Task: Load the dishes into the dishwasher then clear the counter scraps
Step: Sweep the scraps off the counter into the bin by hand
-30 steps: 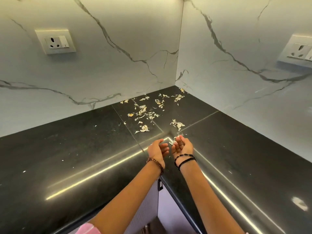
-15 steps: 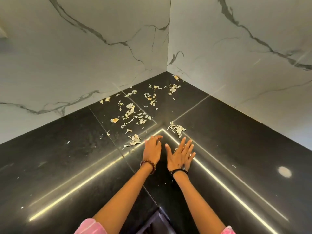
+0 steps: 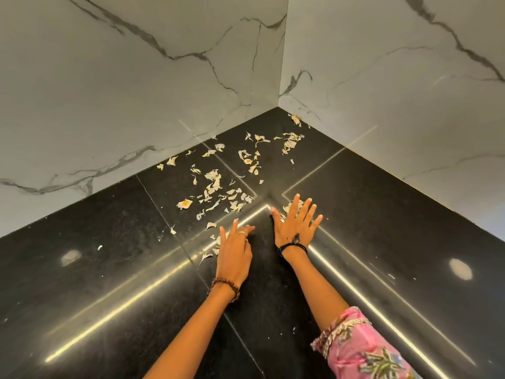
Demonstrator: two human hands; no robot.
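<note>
Head view puts our two hands low on the black granite counter [image 3: 109, 269], palms down, side by side but apart. Our right hand [image 3: 293, 228] lies flat with its fingers spread wide, the fingertips [image 3: 296, 199] covering the near edge of a small clump of peels [image 3: 289, 207]. Our left hand [image 3: 235, 253] rests with its fingers loosely extended and holding nothing, touching a few stray peels [image 3: 216, 246] at its left side. A beaded bracelet [image 3: 226, 287] circles the left wrist, a black cord band [image 3: 292, 247] the right, and a pink floral sleeve [image 3: 363, 348] covers the right upper arm. Beyond our fingers the scattered scraps [image 3: 218, 187] trail toward the corner, where the white marble walls [image 3: 136, 91] meet.
</note>
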